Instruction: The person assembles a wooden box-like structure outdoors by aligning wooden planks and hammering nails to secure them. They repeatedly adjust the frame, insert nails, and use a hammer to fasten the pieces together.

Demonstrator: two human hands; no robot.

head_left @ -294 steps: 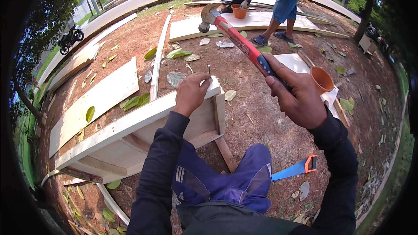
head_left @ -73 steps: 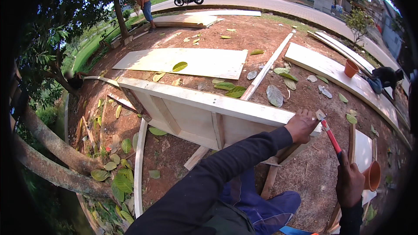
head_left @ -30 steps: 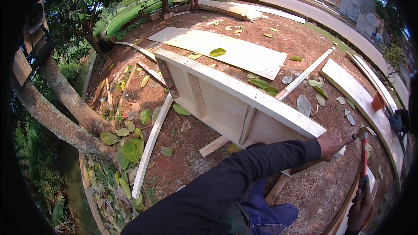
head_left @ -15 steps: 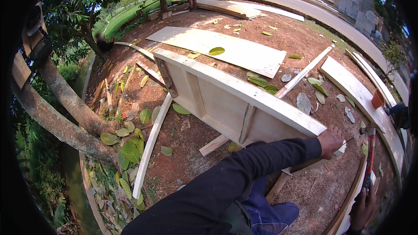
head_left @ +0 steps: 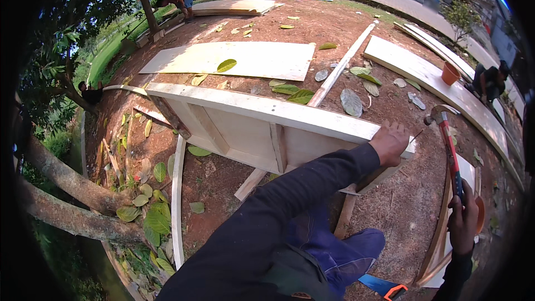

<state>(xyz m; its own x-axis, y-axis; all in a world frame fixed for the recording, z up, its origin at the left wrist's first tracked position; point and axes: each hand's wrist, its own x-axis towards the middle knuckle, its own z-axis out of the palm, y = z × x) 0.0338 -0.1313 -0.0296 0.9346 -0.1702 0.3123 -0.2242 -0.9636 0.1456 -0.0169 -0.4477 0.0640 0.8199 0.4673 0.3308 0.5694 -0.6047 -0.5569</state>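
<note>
A long wooden frame (head_left: 251, 105) with crosspieces and a panel behind them stands on edge in front of me. My left hand (head_left: 392, 142) is closed over its near right end, fingers wrapped on the top rail. A thin nail (head_left: 417, 135) sticks out beside those fingers; whether it sits in the wood or is held by fingertips I cannot tell. In my right hand (head_left: 463, 220) is a hammer (head_left: 450, 145) with a red and dark handle, gripped low. Its metal head is up, to the right of the nail and apart from it.
A blue saw (head_left: 379, 287) with an orange handle lies by my knee. Boards (head_left: 234, 60) and a long plank (head_left: 429, 75) bearing a terracotta pot (head_left: 450, 73) lie beyond. Other people are at the right, far left and back. Tree trunks (head_left: 72, 212) stand left.
The view has turned rightward, so the scene sits further left, and the saw has come into view. The hammer head has risen a little relative to the frame. My left hand keeps its hold.
</note>
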